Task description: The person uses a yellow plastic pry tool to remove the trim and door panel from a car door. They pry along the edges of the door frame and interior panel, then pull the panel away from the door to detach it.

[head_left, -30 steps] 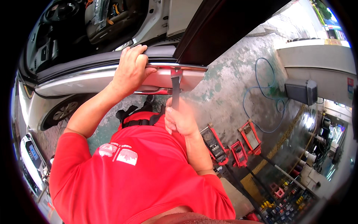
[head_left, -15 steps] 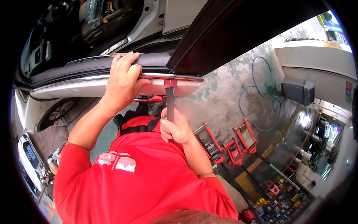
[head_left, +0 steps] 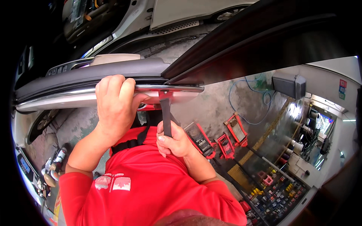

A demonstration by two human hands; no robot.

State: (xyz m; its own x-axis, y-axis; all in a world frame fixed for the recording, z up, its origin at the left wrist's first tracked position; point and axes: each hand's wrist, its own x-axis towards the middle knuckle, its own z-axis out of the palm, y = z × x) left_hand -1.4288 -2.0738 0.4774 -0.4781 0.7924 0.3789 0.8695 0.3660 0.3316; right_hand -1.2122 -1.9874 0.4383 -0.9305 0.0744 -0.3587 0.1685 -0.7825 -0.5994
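"Bracing the door (head_left: 75, 101)?"
"Likely: left hand (head_left: 115, 105) clamps its top edge, wearer's 11 o'clock, for steadiness; right hand (head_left: 174, 142) grips dark flat tool (head_left: 166, 116), 12 o'clock, head at chrome trim (head_left: 181, 89)."

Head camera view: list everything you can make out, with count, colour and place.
Car door: one, white, chrome strip along it, left to centre
Flat tool: one, dark, centre, upper end just below the chrome strip
Large dark panel: one, upper right
Car seat: one, greyish brown, top left
Car wheels: two, dark tyres, left and top
Floor: one, grey, behind
Floor jacks: three, red and dark, right of centre
Hose: one, blue, right
Box: one, grey, right
Small parts: many, mixed colours, lower right
Shirt: one, red, lower centre
Left hand: one, bare, gripping the door
Right hand: one, bare, around the tool
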